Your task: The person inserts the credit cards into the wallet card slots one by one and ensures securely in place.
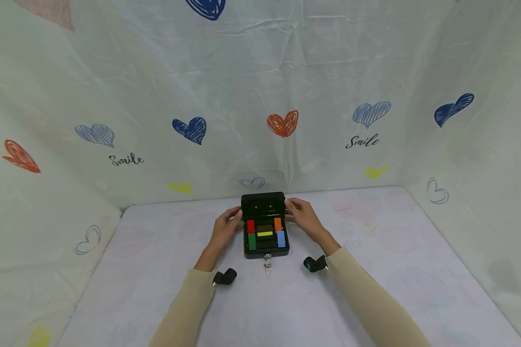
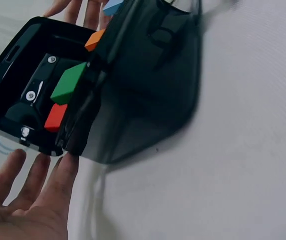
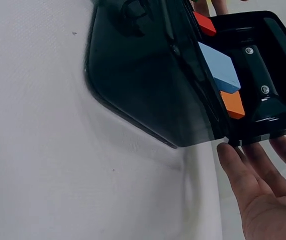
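Observation:
A black cash box (image 1: 267, 253) lies on the table with its lid (image 1: 263, 198) raised at the back. Red (image 1: 250, 226), green (image 1: 252, 242), orange (image 1: 278, 224) and blue blocks (image 1: 281, 239) stand along its two sides, and a yellow strip (image 1: 265, 233) shows in the middle. Beside the lid's left edge is my left hand (image 1: 224, 230), fingers loosely spread, fingertips right at the hinge corner in the left wrist view. On the opposite side my right hand (image 1: 306, 220) has its fingers extended, the tips at the lid's edge in the right wrist view.
Keys (image 1: 267, 266) hang from the lock at the box's front. Behind the white table (image 1: 364, 241) rises a pale cloth backdrop (image 1: 243, 72) printed with hearts. Small black devices sit at the left wrist (image 1: 226, 276) and right wrist (image 1: 315, 264).

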Demonstrator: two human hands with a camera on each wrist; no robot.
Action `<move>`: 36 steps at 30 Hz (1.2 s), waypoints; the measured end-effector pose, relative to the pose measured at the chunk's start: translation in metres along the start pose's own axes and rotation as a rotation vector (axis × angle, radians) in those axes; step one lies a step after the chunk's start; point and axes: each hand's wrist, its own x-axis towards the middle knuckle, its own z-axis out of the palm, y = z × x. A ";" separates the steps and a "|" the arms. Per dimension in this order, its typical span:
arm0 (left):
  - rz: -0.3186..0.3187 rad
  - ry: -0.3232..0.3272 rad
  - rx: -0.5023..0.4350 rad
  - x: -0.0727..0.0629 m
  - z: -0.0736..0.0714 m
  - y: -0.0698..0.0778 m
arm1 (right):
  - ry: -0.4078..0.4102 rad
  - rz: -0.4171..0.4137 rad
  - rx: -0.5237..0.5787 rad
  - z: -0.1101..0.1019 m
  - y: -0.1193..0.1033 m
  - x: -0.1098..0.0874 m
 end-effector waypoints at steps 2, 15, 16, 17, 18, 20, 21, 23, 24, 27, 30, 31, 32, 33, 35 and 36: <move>0.017 -0.014 0.011 -0.003 -0.002 -0.003 | 0.002 -0.003 0.000 -0.001 0.002 -0.001; 0.099 -0.175 0.208 -0.028 -0.022 -0.012 | 0.014 -0.026 -0.054 -0.012 0.011 -0.017; 0.103 -0.194 0.215 -0.029 -0.023 -0.012 | 0.015 -0.030 -0.060 -0.013 0.012 -0.018; 0.108 -0.214 0.221 -0.031 -0.023 -0.012 | 0.015 -0.032 -0.064 -0.014 0.013 -0.019; 0.113 -0.229 0.232 -0.032 -0.024 -0.013 | 0.016 -0.032 -0.062 -0.014 0.014 -0.020; 0.113 -0.249 0.254 -0.034 -0.025 -0.013 | 0.015 -0.034 -0.063 -0.015 0.015 -0.022; 0.110 -0.254 0.263 -0.035 -0.026 -0.014 | 0.014 -0.034 -0.064 -0.015 0.015 -0.023; 0.114 -0.259 0.282 -0.037 -0.026 -0.014 | 0.010 -0.026 -0.059 -0.016 0.015 -0.026; 0.115 -0.259 0.291 -0.038 -0.026 -0.013 | 0.006 -0.024 -0.052 -0.016 0.015 -0.027; 0.118 -0.255 0.310 -0.040 -0.026 -0.012 | -0.007 -0.025 -0.050 -0.016 0.014 -0.030; 0.122 -0.250 0.330 -0.042 -0.025 -0.011 | -0.017 -0.035 -0.052 -0.017 0.012 -0.034; 0.122 -0.247 0.340 -0.042 -0.025 -0.011 | -0.020 -0.036 -0.057 -0.016 0.012 -0.035; 0.120 -0.244 0.351 -0.042 -0.025 -0.011 | -0.024 -0.038 -0.062 -0.016 0.011 -0.036; 0.120 -0.242 0.361 -0.042 -0.025 -0.012 | -0.029 -0.039 -0.068 -0.016 0.011 -0.037; 0.116 -0.239 0.378 -0.042 -0.025 -0.014 | -0.039 -0.042 -0.071 -0.016 0.010 -0.039; 0.114 -0.237 0.384 -0.042 -0.025 -0.014 | -0.044 -0.039 -0.073 -0.016 0.011 -0.040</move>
